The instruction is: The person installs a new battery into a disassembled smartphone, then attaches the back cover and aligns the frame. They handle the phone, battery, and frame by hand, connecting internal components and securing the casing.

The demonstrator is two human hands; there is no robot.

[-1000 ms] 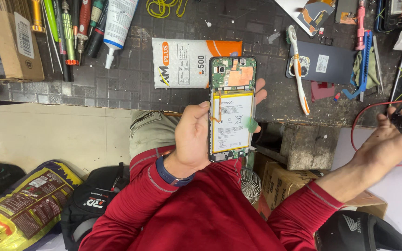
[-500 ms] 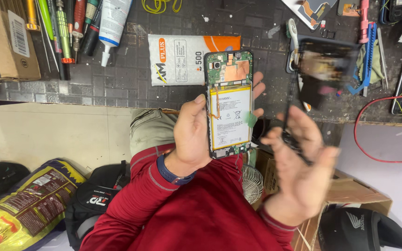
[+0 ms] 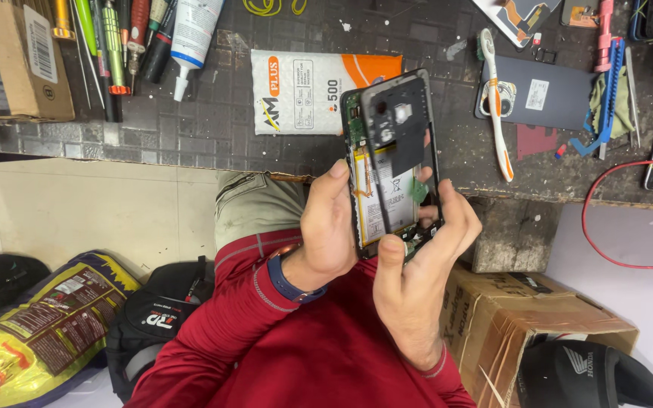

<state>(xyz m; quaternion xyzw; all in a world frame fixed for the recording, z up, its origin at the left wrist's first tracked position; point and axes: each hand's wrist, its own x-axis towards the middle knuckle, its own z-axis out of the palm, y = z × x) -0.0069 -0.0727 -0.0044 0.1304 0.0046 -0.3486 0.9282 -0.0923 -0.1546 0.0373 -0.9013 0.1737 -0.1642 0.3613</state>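
My left hand (image 3: 330,227), with a blue band at the wrist, grips an opened smartphone (image 3: 382,200) by its left edge; the white battery and green board are exposed. My right hand (image 3: 417,279) holds a black plastic back frame (image 3: 403,125) over the phone's right half, thumb pressed at the phone's lower end. The frame is tilted and covers the upper part of the phone. Both hands are in front of the dark workbench edge (image 3: 190,147), above my red-sleeved lap.
On the bench lie a white pouch (image 3: 304,91), a toothbrush (image 3: 496,106), a grey phone back panel (image 3: 549,94), screwdrivers (image 3: 111,45), a glue tube (image 3: 190,34) and a cardboard box (image 3: 9,60). A red wire (image 3: 606,227) hangs at right. Below are a carton (image 3: 523,317), backpack (image 3: 153,325) and yellow bag (image 3: 32,340).
My right hand came in from the far right with the black frame and now sets it against the phone. My left hand kept hold of the phone.
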